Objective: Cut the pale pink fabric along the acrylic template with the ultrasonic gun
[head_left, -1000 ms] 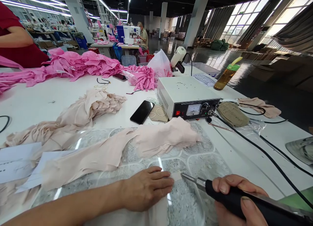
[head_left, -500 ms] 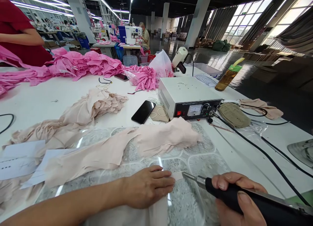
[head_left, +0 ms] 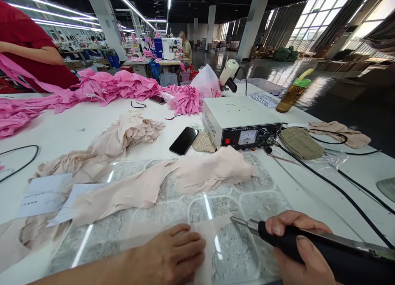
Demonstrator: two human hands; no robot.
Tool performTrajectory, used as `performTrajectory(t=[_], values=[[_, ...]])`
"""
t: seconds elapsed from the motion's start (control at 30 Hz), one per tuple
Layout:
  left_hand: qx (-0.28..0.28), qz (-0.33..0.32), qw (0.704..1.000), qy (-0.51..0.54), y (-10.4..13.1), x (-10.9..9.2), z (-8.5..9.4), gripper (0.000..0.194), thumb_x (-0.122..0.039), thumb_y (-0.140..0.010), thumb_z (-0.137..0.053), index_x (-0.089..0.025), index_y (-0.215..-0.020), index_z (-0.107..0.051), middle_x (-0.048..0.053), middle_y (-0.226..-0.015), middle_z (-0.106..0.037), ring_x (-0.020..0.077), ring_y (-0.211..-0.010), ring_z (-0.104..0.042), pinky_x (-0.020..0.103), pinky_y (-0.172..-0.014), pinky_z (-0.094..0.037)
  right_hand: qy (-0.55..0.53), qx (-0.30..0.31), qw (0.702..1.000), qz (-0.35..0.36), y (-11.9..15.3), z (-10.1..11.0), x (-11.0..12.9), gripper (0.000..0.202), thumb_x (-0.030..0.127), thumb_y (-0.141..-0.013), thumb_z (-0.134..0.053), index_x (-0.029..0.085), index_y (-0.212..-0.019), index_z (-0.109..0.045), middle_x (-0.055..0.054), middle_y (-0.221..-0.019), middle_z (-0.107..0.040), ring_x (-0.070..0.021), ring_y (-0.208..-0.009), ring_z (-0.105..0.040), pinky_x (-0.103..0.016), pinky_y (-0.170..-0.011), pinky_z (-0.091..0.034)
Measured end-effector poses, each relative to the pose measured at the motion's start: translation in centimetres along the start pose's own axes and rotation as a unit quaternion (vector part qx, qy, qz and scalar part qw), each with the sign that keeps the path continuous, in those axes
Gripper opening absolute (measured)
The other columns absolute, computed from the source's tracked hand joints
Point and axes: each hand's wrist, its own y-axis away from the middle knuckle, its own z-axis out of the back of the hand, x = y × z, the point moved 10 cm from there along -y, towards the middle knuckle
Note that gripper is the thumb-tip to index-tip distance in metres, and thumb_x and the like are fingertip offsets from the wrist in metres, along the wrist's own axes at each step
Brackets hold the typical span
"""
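My left hand (head_left: 177, 254) lies flat, fingers stretched out, on a thin pale beige fabric piece (head_left: 210, 229). This piece lies over a grey marbled, glossy mat (head_left: 173, 211). Wrapped in the fingers of my right hand (head_left: 299, 244) is a black corded handheld cutter (head_left: 284, 239) with a narrow metal blade. Its tip is at the fabric's upper right corner; whether it touches cannot be made out. Just beyond my hands lie a pile of beige fabric pieces (head_left: 212, 170) and a longer strip of them (head_left: 123, 194) to the left.
A metal control box (head_left: 243, 116) stands behind the pile, its cable (head_left: 333, 190) running to the cutter. Nearby are a black phone (head_left: 184, 140), a bottle (head_left: 293, 93), white papers (head_left: 45, 194) and pink fabric (head_left: 117, 85). A person in a red shirt (head_left: 33, 46) stands at far left.
My left hand has slid left and toward me, uncovering more of the beige fabric. The cutter stays nearly in place. The view has shifted slightly left.
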Motion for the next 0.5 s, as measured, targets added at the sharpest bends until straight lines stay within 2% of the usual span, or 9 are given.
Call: performTrajectory(t=[0.07,0.13,0.2,0.33,0.43,0.5], values=[[0.007,-0.019,0.999,-0.027,0.7,0.5,0.4,0.023,-0.015,-0.1,-0.042,-0.011,-0.105,-0.065,0.012,-0.114,-0.068,0.0216,-0.111,-0.059,0.04,-0.107,-0.04,0.013,0.0,1.0,-0.005,0.2,0.3,0.5,0.01,0.026,-0.077,-0.066,0.022,-0.079,-0.057,0.001,-0.068,-0.056,-0.012,-0.055,-0.052,-0.029,-0.049,-0.053],[0.017,-0.066,0.997,-0.048,1.1,0.7,0.8,0.026,-0.01,-0.098,-0.04,-0.009,-0.105,-0.066,0.014,-0.115,-0.067,0.024,-0.114,-0.057,0.045,-0.108,-0.039,0.035,-0.001,0.999,-0.017,0.5,0.8,0.8,0.012,0.029,-0.078,-0.067,0.022,-0.079,-0.056,0.001,-0.069,-0.056,-0.0123,-0.055,-0.053,-0.03,-0.049,-0.053],[0.028,-0.092,0.994,-0.057,1.1,1.0,1.2,0.025,-0.008,-0.096,-0.042,-0.009,-0.103,-0.066,0.015,-0.114,-0.067,0.0249,-0.115,-0.057,0.044,-0.106,-0.042,0.053,0.004,0.998,-0.029,1.0,1.2,0.9,0.013,0.031,-0.079,-0.066,0.023,-0.08,-0.055,0.001,-0.069,-0.055,-0.0131,-0.055,-0.054,-0.03,-0.049,-0.054],[0.03,-0.052,0.998,-0.034,-0.5,1.0,1.0,0.024,-0.01,-0.096,-0.042,-0.012,-0.104,-0.065,0.015,-0.109,-0.068,0.0222,-0.106,-0.062,0.038,-0.099,-0.047,0.056,0.017,0.998,-0.031,1.7,1.7,1.1,0.012,0.031,-0.08,-0.065,0.025,-0.082,-0.055,0.0,-0.068,-0.054,-0.0144,-0.055,-0.054,-0.032,-0.049,-0.055],[0.013,-0.017,0.999,-0.033,-1.3,0.4,0.2,0.027,-0.012,-0.097,-0.042,-0.008,-0.117,-0.059,0.016,-0.113,-0.066,0.022,-0.108,-0.062,0.036,-0.098,-0.047,0.057,0.022,0.998,-0.028,1.9,2.1,1.2,0.009,0.029,-0.081,-0.063,0.025,-0.084,-0.056,0.0,-0.069,-0.055,-0.0146,-0.056,-0.055,-0.033,-0.049,-0.055],[0.007,-0.014,0.999,-0.044,-1.3,0.2,-0.2,0.027,-0.011,-0.097,-0.042,-0.006,-0.119,-0.058,0.017,-0.115,-0.065,0.0228,-0.11,-0.061,0.037,-0.099,-0.047,0.051,0.03,0.998,-0.026,1.9,2.2,1.4,0.008,0.029,-0.081,-0.061,0.024,-0.084,-0.055,0.0,-0.068,-0.054,-0.0145,-0.055,-0.055,-0.032,-0.048,-0.055]])
